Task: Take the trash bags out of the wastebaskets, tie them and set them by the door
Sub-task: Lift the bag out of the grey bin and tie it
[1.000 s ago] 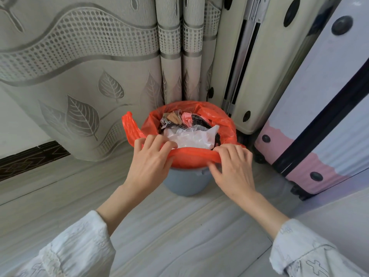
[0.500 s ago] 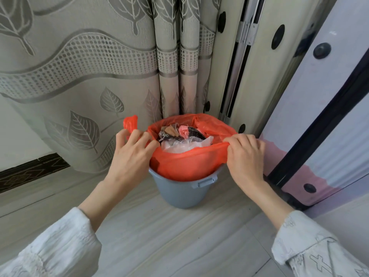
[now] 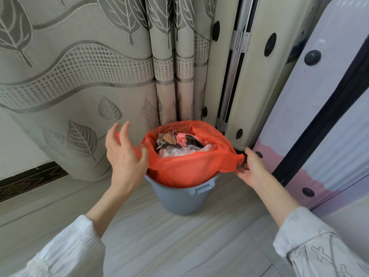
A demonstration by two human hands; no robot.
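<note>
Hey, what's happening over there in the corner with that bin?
A person is taking out the trash. The orange trash bag sits in the grey wastebasket, its rim freed and pulled up. The right hand grips the bag's right edge; the left hand is open at the left edge, fingers spread. The bag is full of wrappers and plastic, not yet lifted out or tied. The bin stands between a curtain and a suitcase.

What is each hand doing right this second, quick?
Left hand: open, fingers spread, touching the orange trash bag at its left side.
Right hand: pinching the bag's right handle.
</note>
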